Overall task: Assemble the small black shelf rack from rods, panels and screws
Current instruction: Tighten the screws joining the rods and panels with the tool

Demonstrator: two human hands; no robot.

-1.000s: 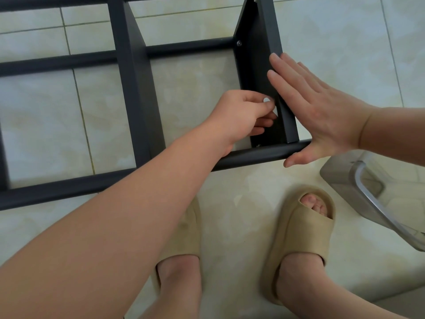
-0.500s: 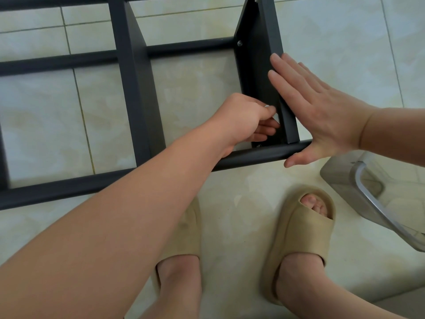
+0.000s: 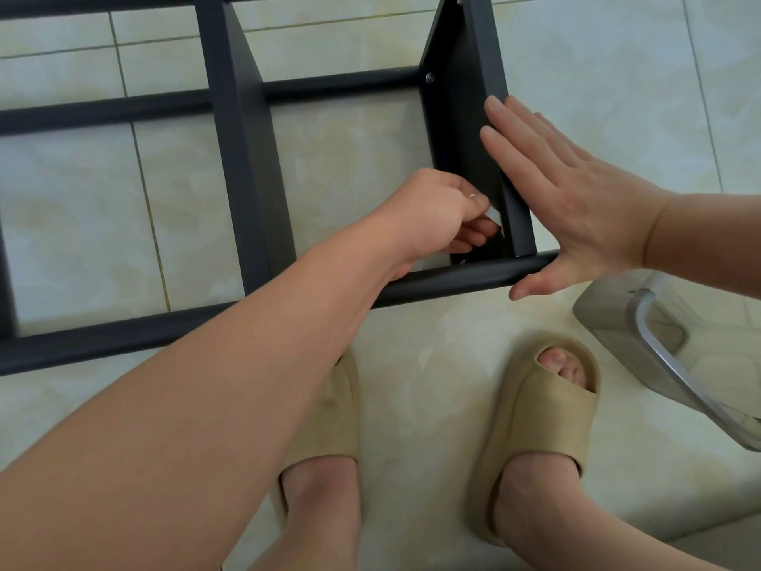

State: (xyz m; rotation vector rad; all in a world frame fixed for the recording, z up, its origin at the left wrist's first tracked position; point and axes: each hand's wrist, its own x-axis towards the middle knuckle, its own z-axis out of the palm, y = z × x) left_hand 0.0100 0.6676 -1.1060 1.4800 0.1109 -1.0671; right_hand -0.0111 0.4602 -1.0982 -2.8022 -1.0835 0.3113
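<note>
The black shelf rack lay on its side on the tiled floor, directly in front of the person's feet. The right hand was open: its straight fingers lay flat against the outer face of the end panel, and the thumb touched the end of the front rod. The left hand reached inside the rack, with its fingers curled. It pinched a small pale piece against the inner face of the same panel, near its lower end. What this piece was, I could not tell. One screw head showed at the far end of the panel, and a second screw head just above the front rod. The feet wore beige slippers. A grey object with a metal bar stood on the floor at the right, near the right hand.
</note>
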